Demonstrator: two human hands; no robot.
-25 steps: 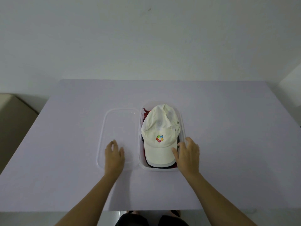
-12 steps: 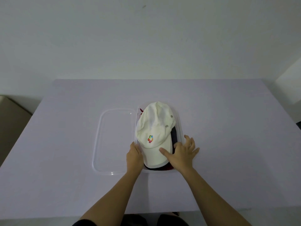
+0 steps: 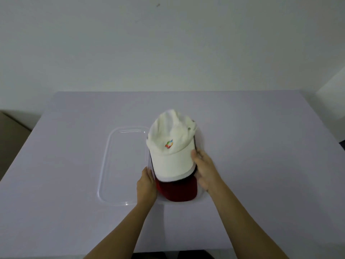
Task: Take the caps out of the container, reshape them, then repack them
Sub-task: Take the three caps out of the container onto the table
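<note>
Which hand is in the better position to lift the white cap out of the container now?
Probably the right. The right hand pinches the white cap at its brim, thumb on top. The left hand sits lower, against the container beside the red cap; its grip is hidden.

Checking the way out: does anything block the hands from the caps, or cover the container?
Nothing visible. The lid lies off, left of the container; the right hand grips the white cap's brim, the left hand is at its left edge.
</note>
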